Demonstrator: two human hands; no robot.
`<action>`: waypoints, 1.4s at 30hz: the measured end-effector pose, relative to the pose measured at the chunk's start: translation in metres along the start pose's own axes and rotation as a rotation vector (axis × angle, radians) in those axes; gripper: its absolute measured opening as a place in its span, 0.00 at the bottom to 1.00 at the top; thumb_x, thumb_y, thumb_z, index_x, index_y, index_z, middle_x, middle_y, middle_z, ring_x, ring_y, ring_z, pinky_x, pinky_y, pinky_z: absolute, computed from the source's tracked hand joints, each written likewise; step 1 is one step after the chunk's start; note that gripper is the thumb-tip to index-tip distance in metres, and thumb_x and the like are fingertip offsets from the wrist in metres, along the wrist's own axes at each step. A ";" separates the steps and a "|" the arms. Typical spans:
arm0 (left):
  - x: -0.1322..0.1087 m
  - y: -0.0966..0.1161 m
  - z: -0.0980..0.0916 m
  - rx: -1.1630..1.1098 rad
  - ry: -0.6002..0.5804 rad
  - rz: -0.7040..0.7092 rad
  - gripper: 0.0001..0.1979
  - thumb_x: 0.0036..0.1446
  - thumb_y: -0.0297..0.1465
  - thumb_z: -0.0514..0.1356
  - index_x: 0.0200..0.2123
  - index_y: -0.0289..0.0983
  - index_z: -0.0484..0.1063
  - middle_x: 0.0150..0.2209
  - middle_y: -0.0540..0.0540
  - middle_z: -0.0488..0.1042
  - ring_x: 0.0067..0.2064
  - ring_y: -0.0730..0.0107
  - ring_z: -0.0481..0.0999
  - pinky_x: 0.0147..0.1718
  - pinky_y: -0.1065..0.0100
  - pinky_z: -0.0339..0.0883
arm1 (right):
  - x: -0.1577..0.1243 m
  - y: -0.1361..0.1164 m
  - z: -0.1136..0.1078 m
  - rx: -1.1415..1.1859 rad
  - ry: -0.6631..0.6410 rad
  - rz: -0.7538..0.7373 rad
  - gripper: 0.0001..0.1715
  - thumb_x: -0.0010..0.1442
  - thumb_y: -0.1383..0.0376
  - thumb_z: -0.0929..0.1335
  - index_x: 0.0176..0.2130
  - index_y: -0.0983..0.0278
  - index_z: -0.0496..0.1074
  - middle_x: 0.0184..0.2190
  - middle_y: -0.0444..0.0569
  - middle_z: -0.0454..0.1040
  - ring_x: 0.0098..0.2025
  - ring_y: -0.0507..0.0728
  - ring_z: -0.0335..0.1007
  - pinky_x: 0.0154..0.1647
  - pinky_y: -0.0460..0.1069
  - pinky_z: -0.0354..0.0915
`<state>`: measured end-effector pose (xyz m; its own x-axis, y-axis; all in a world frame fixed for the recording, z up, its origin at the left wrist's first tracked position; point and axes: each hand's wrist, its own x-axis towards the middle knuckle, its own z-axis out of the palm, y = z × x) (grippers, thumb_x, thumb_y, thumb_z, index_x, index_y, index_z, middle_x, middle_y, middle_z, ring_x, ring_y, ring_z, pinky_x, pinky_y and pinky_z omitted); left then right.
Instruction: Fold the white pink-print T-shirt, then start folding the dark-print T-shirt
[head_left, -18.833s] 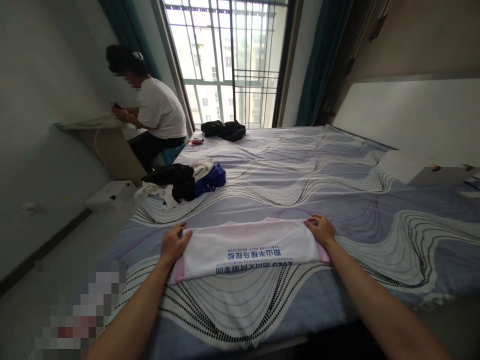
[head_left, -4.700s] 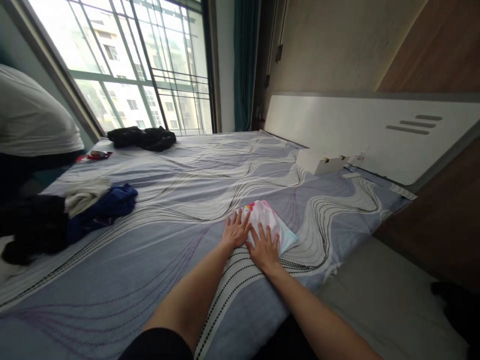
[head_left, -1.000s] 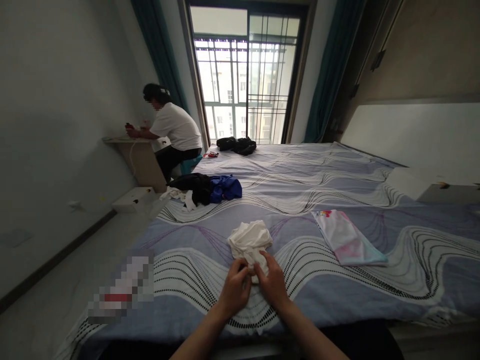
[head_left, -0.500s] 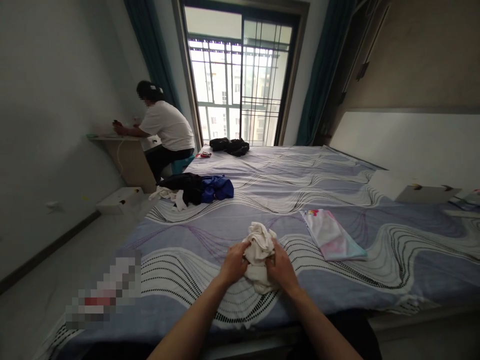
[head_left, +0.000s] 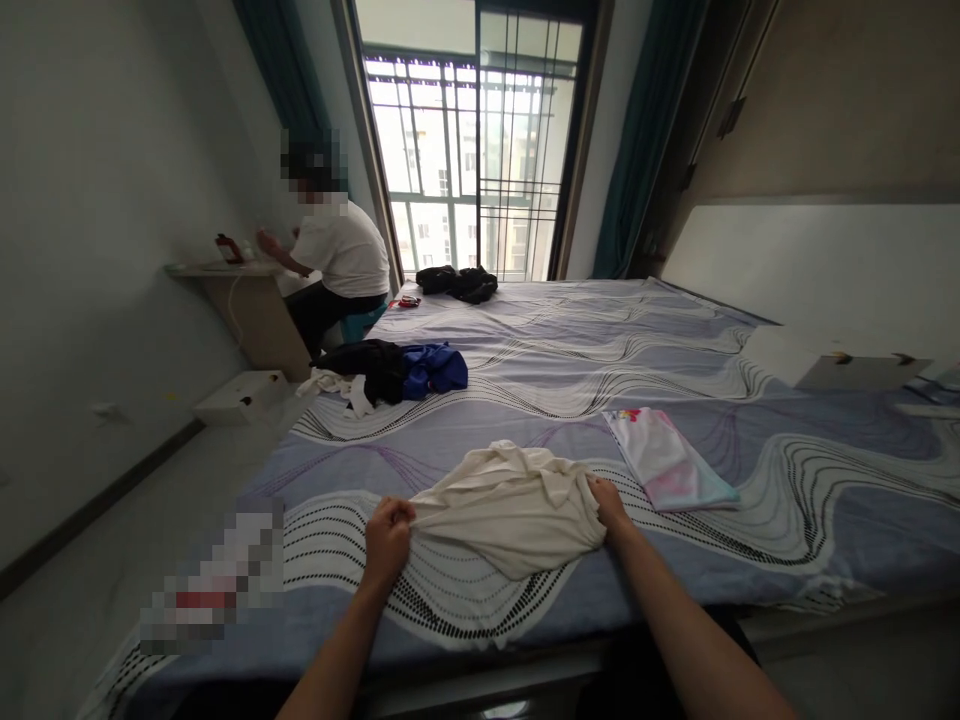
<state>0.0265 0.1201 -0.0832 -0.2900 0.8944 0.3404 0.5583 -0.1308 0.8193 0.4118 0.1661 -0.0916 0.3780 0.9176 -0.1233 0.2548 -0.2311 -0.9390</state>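
Note:
A cream-white cloth garment (head_left: 517,510) is stretched sideways low over the bed, its exact kind not clear from its folds. My left hand (head_left: 388,535) is closed on its left end, which is pulled to a narrow point. At the opposite side, my right hand (head_left: 609,505) grips the bunched edge, some of its fingers hidden by the fabric. Just beyond my right hand lies a folded white, pink and pale blue cloth (head_left: 667,460), touched by neither hand.
The bed (head_left: 540,390) has a wavy patterned sheet. A pile of black, blue and white clothes (head_left: 397,370) lies at its left edge, black items (head_left: 457,283) at the far end. A person (head_left: 337,245) sits at a small desk (head_left: 255,310). A white box (head_left: 832,360) stands right.
My hands have moved apart, spreading the crumpled cream-white garment out sideways. The seated person's hands have shifted, and a dark red bottle now stands on the desk.

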 end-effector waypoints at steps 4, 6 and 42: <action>0.001 -0.017 -0.024 0.113 0.191 -0.100 0.17 0.48 0.29 0.52 0.36 0.38 0.80 0.32 0.47 0.72 0.36 0.62 0.72 0.43 0.61 0.66 | -0.011 0.010 -0.001 0.073 0.177 0.036 0.11 0.50 0.57 0.63 0.23 0.60 0.68 0.22 0.48 0.74 0.26 0.57 0.68 0.26 0.48 0.65; -0.004 -0.026 -0.037 0.207 0.293 -0.128 0.20 0.48 0.27 0.51 0.39 0.37 0.81 0.32 0.46 0.71 0.36 0.61 0.72 0.44 0.59 0.66 | -0.019 0.017 -0.009 0.071 0.308 0.060 0.12 0.51 0.56 0.61 0.25 0.60 0.68 0.25 0.51 0.75 0.29 0.58 0.70 0.29 0.49 0.66; -0.065 0.068 -0.021 0.145 -0.441 0.198 0.13 0.62 0.38 0.57 0.43 0.40 0.79 0.42 0.42 0.77 0.45 0.60 0.74 0.51 0.58 0.66 | -0.081 -0.034 0.055 -0.722 -0.300 -0.496 0.19 0.60 0.61 0.69 0.51 0.60 0.75 0.46 0.53 0.79 0.46 0.61 0.75 0.47 0.52 0.66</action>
<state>0.0672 0.0438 -0.0402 0.1709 0.9582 0.2293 0.6807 -0.2831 0.6756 0.3240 0.1172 -0.0676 -0.1434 0.9874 0.0669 0.8568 0.1577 -0.4910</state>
